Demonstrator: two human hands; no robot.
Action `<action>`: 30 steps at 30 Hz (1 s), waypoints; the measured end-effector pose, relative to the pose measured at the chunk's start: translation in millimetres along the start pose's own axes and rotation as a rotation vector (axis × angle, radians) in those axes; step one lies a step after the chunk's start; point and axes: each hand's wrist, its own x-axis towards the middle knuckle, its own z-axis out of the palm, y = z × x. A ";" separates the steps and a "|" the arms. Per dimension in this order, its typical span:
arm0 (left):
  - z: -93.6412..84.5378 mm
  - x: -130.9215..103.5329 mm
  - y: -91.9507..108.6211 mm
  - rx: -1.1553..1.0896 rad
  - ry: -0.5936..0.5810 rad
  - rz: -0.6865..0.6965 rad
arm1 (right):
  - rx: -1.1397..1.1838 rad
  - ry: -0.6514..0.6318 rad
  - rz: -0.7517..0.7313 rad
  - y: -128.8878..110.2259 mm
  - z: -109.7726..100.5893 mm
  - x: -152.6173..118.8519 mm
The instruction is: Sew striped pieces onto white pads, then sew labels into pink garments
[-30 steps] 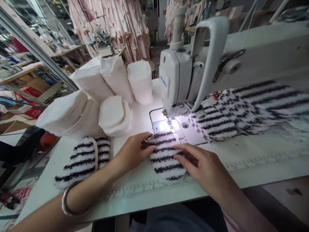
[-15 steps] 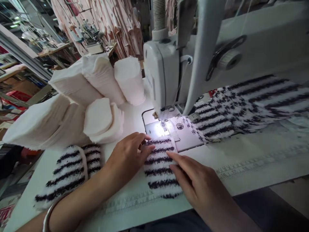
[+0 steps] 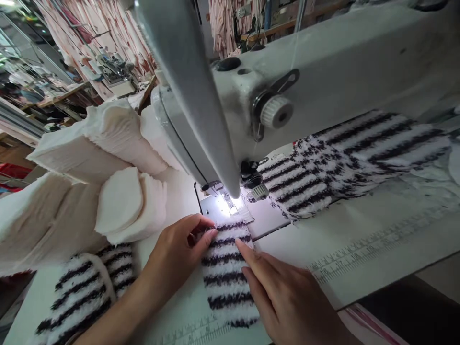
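A fluffy black-and-white striped fabric piece [image 3: 230, 268] lies on the table just in front of the lit needle plate of a sewing machine [image 3: 230, 203]. My left hand [image 3: 183, 244] pinches its upper left edge between thumb and fingers. On the right edge rests my right hand [image 3: 283, 287], its index finger stretched over the stripes and its thumb apart from it. The fabric's near end lies over a ruler printed on the table. To the left, partly behind my forearm, is another striped piece [image 3: 82, 287] with a pale band across it.
Stacks of white plush pieces [image 3: 122, 201] stand at the left. Beyond the needle, more striped fabric [image 3: 345, 163] lies bunched under the machine arm [image 3: 341, 67]. A ruler scale [image 3: 341, 263] runs along the table front. Pink garments [image 3: 122, 28] hang behind.
The view has shifted and tilted, so the machine head appears farther left and its arm fills more of the picture. Both hands keep nearly the same place on the striped fabric piece.
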 end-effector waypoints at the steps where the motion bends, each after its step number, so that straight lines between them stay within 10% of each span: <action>1: 1.2 0.5 -0.9 0.013 -0.005 -0.007 | 0.002 -0.007 0.001 -0.2 1.1 0.8; 7: -1.3 -1.8 -8.6 0.051 -0.017 -0.006 | -0.041 -0.009 0.013 -5.0 -0.9 4.6; 13: -8.7 -12.5 5.0 0.188 0.259 0.306 | -0.237 0.134 -0.020 -6.3 -15.3 4.6; 21: 19.8 -26.8 22.3 0.226 0.046 0.578 | -0.429 0.120 -0.143 -4.7 9.7 0.6; 30: 27.2 -6.9 9.8 0.288 0.199 0.562 | -0.473 0.163 -0.176 -3.6 10.4 39.2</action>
